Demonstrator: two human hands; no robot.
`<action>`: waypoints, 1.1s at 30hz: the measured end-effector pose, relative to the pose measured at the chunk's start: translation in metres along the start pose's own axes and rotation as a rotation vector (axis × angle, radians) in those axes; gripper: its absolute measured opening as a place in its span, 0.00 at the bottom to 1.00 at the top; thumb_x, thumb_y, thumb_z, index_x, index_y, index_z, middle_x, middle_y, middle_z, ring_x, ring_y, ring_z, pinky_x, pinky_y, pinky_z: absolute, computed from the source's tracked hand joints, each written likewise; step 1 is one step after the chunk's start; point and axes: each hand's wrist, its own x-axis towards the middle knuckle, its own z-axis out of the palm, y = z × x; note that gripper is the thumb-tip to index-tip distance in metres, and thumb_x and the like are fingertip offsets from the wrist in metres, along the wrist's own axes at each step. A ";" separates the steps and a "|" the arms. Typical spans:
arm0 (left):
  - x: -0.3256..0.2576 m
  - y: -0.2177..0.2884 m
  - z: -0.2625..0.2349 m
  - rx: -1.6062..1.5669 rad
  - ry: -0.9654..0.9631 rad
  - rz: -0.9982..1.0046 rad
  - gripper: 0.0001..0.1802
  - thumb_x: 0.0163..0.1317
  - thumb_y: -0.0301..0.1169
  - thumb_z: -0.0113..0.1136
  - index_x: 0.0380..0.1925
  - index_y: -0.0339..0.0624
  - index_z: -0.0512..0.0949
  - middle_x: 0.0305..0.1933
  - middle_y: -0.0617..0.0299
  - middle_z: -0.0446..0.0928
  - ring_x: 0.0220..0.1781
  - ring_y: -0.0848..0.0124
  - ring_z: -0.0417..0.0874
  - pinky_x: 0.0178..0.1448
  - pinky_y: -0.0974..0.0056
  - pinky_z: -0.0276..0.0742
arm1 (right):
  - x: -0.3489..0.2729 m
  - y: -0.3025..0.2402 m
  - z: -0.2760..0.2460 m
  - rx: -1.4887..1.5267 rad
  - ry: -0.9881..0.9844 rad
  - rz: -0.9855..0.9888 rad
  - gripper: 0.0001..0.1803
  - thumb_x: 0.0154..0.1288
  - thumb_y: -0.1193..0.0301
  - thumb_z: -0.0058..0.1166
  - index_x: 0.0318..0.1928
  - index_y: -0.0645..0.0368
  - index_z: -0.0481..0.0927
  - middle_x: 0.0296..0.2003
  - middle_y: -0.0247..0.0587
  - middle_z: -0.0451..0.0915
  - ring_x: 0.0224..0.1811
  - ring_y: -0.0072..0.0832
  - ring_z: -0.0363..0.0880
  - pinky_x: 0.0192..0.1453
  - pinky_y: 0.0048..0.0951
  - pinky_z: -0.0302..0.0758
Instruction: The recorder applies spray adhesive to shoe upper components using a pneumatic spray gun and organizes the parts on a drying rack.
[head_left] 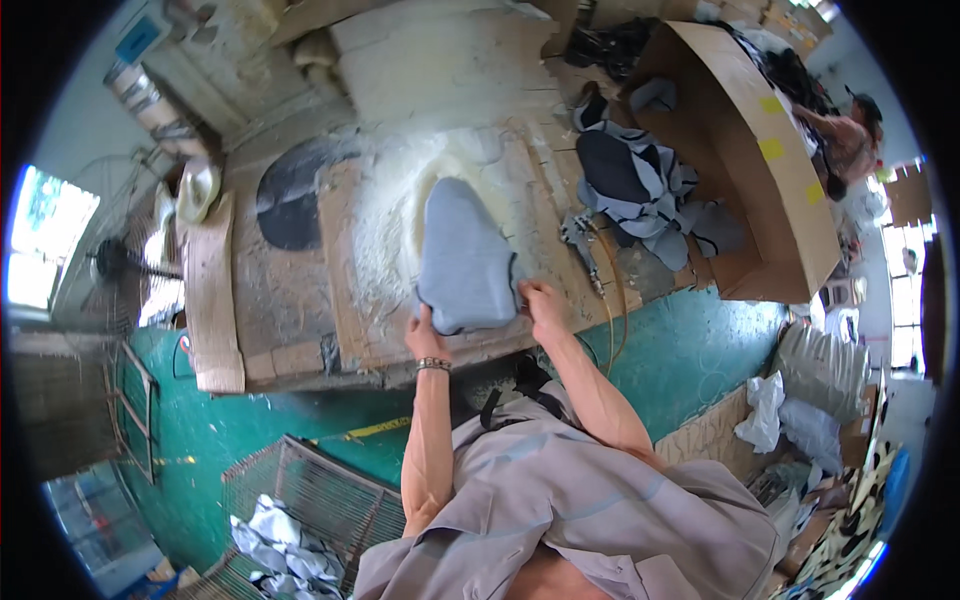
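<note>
Grey fabric piece [465, 255] pulled over a rounded form, lying at centre of the worktop [290, 300] on a pale, powder-dusted board. Form itself fully covered; shape beneath not resolvable. Left hand [426, 335] closed on the lower left hem of the grey fabric piece, fingers tucked under the edge, beaded bracelet at the wrist. Right hand [540, 300] gripping the lower right edge, thumb on top, fingertips hidden by cloth. Just right of the form: hose [610, 290] with a metal nozzle, running off the worktop edge, lower end lost against the green floor [690, 350]. Further right: pile of grey striped garments [640, 190], partly inside an open cardboard box [770, 160]; box contents mostly hidden. Second person [850, 140] at the far right rim, distorted and small. Left rim: fan [110, 262], overexposed by the window. Bottom: wire basket [320, 495] with crumpled cloth, cut off by the frame.
</note>
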 end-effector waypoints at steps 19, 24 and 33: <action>-0.039 0.061 0.114 0.969 0.365 1.004 0.19 0.71 0.29 0.59 0.60 0.42 0.80 0.44 0.57 0.82 0.43 0.61 0.83 0.49 0.55 0.78 | 0.209 -0.252 -0.195 -1.103 0.729 -0.475 0.28 0.61 0.64 0.66 0.60 0.61 0.78 0.52 0.58 0.85 0.54 0.56 0.84 0.56 0.55 0.79; -0.087 0.041 0.212 0.400 -0.707 0.025 0.30 0.80 0.53 0.51 0.65 0.39 0.79 0.58 0.57 0.86 0.61 0.67 0.84 0.61 0.56 0.79 | 0.093 -0.247 -0.078 -1.034 0.304 -1.079 0.21 0.62 0.69 0.64 0.55 0.59 0.80 0.44 0.53 0.86 0.48 0.54 0.84 0.53 0.49 0.80; -0.085 0.064 0.153 -0.399 -0.368 -0.254 0.14 0.75 0.48 0.63 0.33 0.55 0.79 0.23 0.76 0.74 0.26 0.80 0.76 0.36 0.70 0.73 | -0.099 -0.121 0.007 -0.845 -0.143 -1.347 0.25 0.65 0.66 0.69 0.60 0.60 0.79 0.46 0.47 0.83 0.47 0.46 0.83 0.52 0.46 0.80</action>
